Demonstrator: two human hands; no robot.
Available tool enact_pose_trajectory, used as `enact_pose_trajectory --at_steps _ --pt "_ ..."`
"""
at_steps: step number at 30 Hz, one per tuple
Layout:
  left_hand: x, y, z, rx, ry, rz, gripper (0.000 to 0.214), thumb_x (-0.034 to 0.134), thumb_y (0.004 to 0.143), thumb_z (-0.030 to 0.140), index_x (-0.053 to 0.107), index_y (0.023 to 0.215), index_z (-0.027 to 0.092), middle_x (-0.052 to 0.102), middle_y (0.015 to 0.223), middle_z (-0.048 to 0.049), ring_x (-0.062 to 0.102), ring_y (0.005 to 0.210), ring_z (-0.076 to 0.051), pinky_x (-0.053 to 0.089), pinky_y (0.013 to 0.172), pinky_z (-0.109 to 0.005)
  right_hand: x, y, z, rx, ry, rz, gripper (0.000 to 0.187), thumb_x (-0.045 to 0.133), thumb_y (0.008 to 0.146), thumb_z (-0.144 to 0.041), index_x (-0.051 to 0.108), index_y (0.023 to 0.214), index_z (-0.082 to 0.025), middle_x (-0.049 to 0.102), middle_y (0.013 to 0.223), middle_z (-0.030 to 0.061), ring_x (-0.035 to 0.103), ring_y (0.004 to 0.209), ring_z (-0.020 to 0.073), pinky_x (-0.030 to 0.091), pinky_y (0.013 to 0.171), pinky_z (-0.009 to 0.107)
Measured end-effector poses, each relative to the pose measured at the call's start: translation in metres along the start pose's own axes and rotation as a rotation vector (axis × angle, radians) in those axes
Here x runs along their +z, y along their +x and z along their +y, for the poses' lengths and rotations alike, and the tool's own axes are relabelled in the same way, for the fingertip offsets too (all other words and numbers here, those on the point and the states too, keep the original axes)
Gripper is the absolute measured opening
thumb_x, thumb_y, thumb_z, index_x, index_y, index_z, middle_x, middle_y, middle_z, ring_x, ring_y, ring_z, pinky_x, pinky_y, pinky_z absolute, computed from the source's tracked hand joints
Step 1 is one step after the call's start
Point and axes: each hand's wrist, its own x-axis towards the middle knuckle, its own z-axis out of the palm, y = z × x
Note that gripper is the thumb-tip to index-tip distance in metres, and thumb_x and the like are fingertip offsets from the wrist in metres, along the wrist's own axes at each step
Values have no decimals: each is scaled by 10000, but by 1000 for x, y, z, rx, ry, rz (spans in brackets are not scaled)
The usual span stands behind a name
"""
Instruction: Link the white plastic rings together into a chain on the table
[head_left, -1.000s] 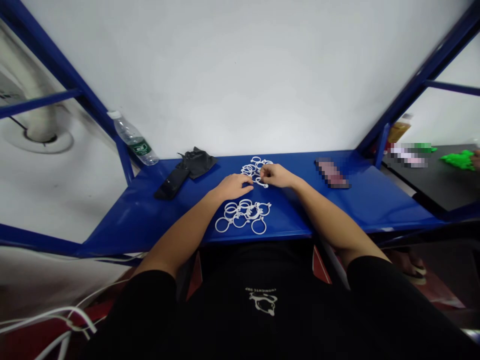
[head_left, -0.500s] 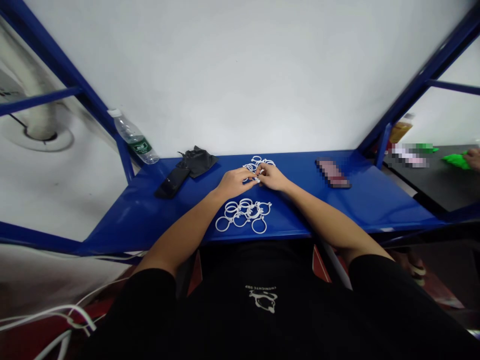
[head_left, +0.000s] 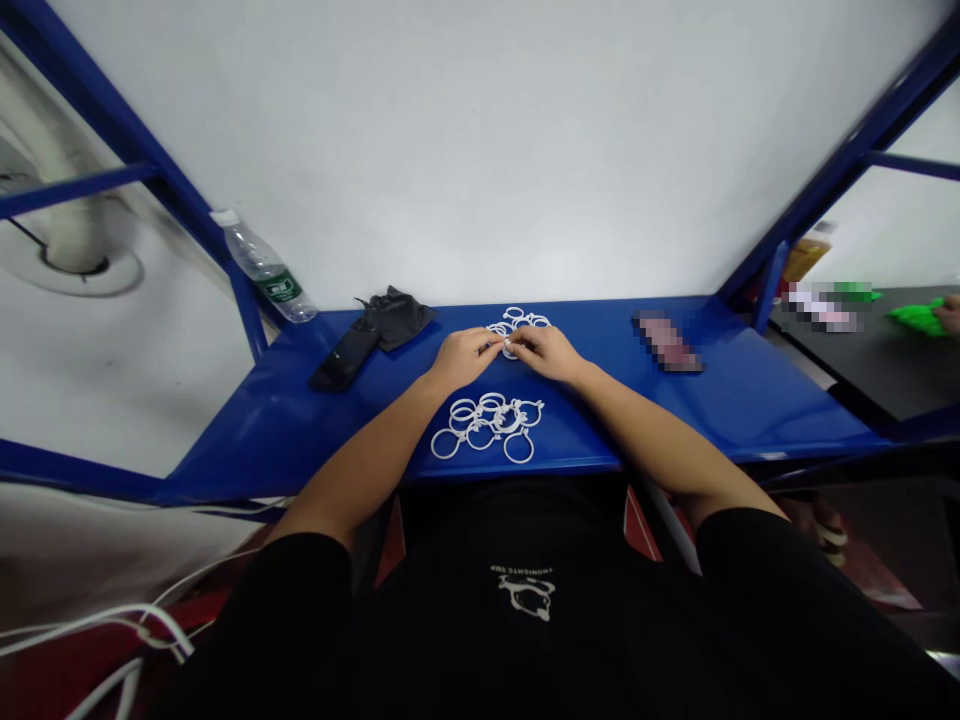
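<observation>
Above the blue tabletop (head_left: pixel 585 425), my left hand (head_left: pixel 466 358) and my right hand (head_left: pixel 553 354) meet fingertip to fingertip. Both pinch a small white plastic ring (head_left: pixel 511 353) between thumb and fingers, and part of it is hidden by them. Just beyond the hands lies a pile of similar white rings (head_left: pixel 517 322), partly covered by my fingers. A second group of white rings (head_left: pixel 507 426), each with a small tab, is spread between my forearms close to the table's front edge.
At the left are a dark phone (head_left: pixel 345 358), a crumpled black bag (head_left: pixel 395 317) and a clear bottle (head_left: pixel 268 272) leaning by the blue frame. A blurred pinkish phone-shaped object (head_left: pixel 667 342) lies right. Another person's hand (head_left: pixel 951 316) touches green material (head_left: pixel 919 317) on a black table.
My hands have drawn slightly apart, and the white ring now shows between my fingertips. The nearer group of rings has stayed as it was.
</observation>
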Motion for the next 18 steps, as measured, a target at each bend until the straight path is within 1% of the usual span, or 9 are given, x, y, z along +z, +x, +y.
enact_pose_trajectory --at_steps 3,5,8,12,16,18 --pt "1 0 -1 48 -24 6 198 720 1098 260 901 1174 228 890 1172 -90 820 1008 -222 647 943 -359 2 0 2 16 -22 65 280 668 1098 -451 806 1159 -216 849 1007 79 709 824 211 493 791 317" --pt "2 -1 -1 57 -21 18 200 713 1103 250 900 1169 223 890 1177 -94 827 1030 -226 650 950 -360 2 -1 2 2 -30 94 273 678 1100 -446 811 1160 -215 850 1020 86 710 832 216 496 795 323" --pt "1 -2 1 55 1 16 212 688 1115 241 896 1152 225 889 1183 -95 832 1080 -233 649 987 -368 3 -2 1 -32 -61 95 289 671 1107 -470 819 1085 -223 847 993 88 708 839 227 496 797 333" --pt "1 -2 3 69 36 -5 219 665 1117 236 880 1148 215 885 1179 -100 828 1089 -238 641 984 -366 5 -4 -4 -26 -103 95 317 644 1115 -477 804 1014 -223 835 944 88 703 826 230 486 791 335" --pt "1 -1 4 92 45 2 218 656 1117 242 869 1147 204 873 1149 -101 809 1040 -224 622 954 -348 5 -2 -7 -12 -135 97 313 643 1108 -451 811 991 -214 831 928 95 722 842 237 486 793 334" --pt "-1 0 5 82 31 37 212 673 1103 242 867 1178 202 864 1107 -89 778 924 -197 609 907 -335 2 0 -6 7 -157 109 299 656 1102 -444 825 1014 -213 847 954 98 741 850 242 499 801 334"
